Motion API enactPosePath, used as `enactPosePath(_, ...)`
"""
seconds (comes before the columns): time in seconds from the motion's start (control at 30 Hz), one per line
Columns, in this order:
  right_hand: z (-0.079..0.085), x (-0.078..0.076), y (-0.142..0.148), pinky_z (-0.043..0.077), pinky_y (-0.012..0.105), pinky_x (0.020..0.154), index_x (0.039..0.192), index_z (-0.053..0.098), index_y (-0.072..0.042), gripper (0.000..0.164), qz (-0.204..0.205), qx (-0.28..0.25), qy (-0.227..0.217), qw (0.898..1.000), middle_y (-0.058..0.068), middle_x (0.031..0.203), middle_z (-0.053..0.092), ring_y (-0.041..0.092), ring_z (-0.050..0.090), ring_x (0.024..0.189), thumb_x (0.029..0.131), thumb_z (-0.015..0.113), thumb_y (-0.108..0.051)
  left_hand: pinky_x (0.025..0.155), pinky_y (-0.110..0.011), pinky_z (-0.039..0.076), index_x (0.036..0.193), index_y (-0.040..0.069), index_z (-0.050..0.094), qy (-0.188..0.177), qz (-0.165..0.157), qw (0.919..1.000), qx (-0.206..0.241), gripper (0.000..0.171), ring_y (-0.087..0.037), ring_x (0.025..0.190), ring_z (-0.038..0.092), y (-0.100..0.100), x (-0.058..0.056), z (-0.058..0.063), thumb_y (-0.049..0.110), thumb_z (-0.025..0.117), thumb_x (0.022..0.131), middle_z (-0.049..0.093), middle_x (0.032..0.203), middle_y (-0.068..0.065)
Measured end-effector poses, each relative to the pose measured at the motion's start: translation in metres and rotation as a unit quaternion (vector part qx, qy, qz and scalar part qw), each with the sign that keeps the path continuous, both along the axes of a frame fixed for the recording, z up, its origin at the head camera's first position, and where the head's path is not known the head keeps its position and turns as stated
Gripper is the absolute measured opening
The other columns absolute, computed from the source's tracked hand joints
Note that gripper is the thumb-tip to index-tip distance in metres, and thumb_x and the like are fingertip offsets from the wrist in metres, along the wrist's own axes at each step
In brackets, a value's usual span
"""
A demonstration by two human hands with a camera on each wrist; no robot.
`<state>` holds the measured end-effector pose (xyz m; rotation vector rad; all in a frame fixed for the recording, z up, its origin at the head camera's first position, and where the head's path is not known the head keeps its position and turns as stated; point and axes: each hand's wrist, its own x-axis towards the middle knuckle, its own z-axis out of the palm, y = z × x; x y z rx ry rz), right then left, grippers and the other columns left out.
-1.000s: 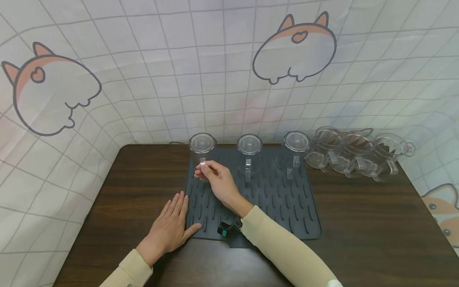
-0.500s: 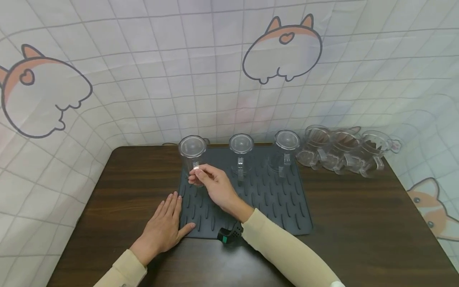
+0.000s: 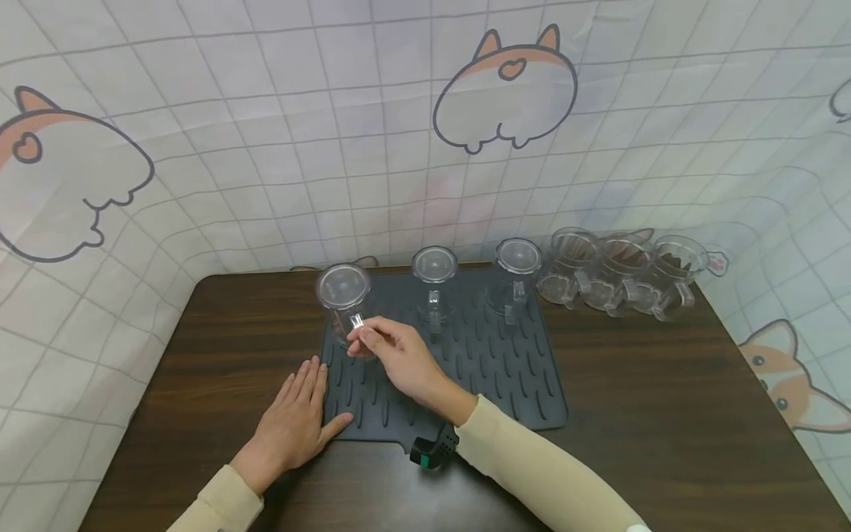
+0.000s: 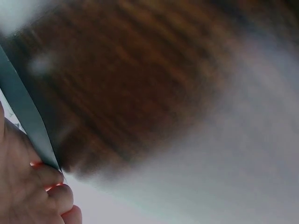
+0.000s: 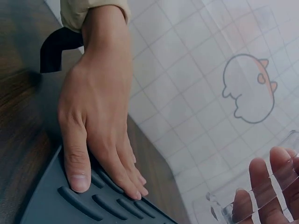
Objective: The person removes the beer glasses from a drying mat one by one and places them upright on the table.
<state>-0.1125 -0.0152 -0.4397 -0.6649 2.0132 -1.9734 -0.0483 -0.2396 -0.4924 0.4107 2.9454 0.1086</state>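
Note:
My right hand point(image 3: 405, 362) pinches the handle of a clear glass mug point(image 3: 343, 287) above the left back part of a dark grey ridged mat point(image 3: 465, 377). This mug is bottom-up and slightly tilted. In the right wrist view, the curled right fingers point(image 5: 264, 189) show behind clear glass. My left hand point(image 3: 289, 421) rests flat along the mat's left edge, its thumb on the mat. The left wrist view catches its fingers point(image 4: 28, 191) beside the mat's edge point(image 4: 30, 112). Two more glass mugs, a middle one point(image 3: 435, 266) and a right one point(image 3: 518, 257), stand bottom-up at the mat's back.
Right of the mat, three more clear mugs point(image 3: 625, 255) stand close together on the dark wooden table point(image 3: 645, 399). A white grid-patterned cloth point(image 3: 372, 133) hangs behind the table. A black strap with a small device point(image 3: 428, 451) is at the right wrist.
My right hand has drawn the left mug towards me, away from the back edge, and it now tilts. The head view has shifted slightly. My left hand stays on the mat's edge.

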Motion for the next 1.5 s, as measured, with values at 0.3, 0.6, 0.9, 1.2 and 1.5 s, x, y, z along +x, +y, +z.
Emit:
enactPosePath(0.3, 0.002, 0.012, 0.013, 0.059, 0.025, 0.096, 0.119, 0.068, -0.005, 0.029, 0.013, 0.012, 0.015, 1.0, 0.017, 0.106, 0.074, 0.011, 0.073, 0.101, 0.111, 0.048, -0.025, 0.127, -0.064, 0.026, 0.158, -0.01, 0.03, -0.002, -0.001, 1.0, 0.001, 0.095, -0.048, 0.158, 0.024, 0.0, 0.002, -0.001, 0.063, 0.052, 0.101, 0.024, 0.169, -0.03)
enactPosePath(0.6, 0.005, 0.02, 0.025, 0.06, 0.025, 0.092, 0.113, 0.068, -0.004, 0.028, 0.014, 0.03, 0.038, 0.999, 0.016, 0.102, 0.072, 0.005, 0.071, 0.095, 0.111, 0.048, -0.023, 0.127, -0.064, 0.026, 0.158, -0.01, 0.03, 0.003, -0.003, 1.0, 0.0, 0.095, -0.048, 0.157, 0.025, 0.0, 0.0, -0.001, 0.063, 0.052, 0.101, 0.025, 0.168, -0.03)
enactPosePath(0.9, 0.005, 0.032, 0.039, 0.061, 0.03, 0.091, 0.108, 0.069, -0.008, 0.027, 0.008, 0.054, 0.055, 0.997, 0.012, 0.098, 0.073, 0.005, 0.068, 0.092, 0.111, 0.049, -0.024, 0.127, -0.064, 0.026, 0.158, -0.01, 0.029, 0.002, -0.001, 1.0, 0.003, 0.096, -0.048, 0.158, 0.025, 0.0, -0.001, -0.003, 0.063, 0.052, 0.101, 0.024, 0.169, -0.03)
enactPosePath(1.2, 0.0, 0.04, 0.058, 0.06, 0.028, 0.085, 0.105, 0.069, -0.004, 0.027, -0.012, 0.056, 0.065, 0.996, 0.013, 0.094, 0.072, 0.003, 0.066, 0.088, 0.11, 0.051, -0.023, 0.127, -0.063, 0.026, 0.158, -0.009, 0.03, 0.006, 0.0, 0.9999, 0.009, 0.096, -0.048, 0.158, 0.024, 0.0, 0.0, -0.004, 0.064, 0.052, 0.101, 0.024, 0.169, -0.03)
enactPosePath(1.5, -0.002, 0.048, 0.076, 0.061, 0.029, 0.082, 0.102, 0.069, -0.001, 0.025, -0.024, 0.053, 0.088, 0.994, 0.017, 0.09, 0.07, 0.003, 0.064, 0.084, 0.109, 0.051, -0.016, 0.127, -0.064, 0.024, 0.159, -0.01, 0.028, 0.006, -0.001, 0.9999, 0.015, 0.096, -0.048, 0.158, 0.023, 0.0, 0.0, -0.004, 0.063, 0.052, 0.101, 0.023, 0.169, -0.03)
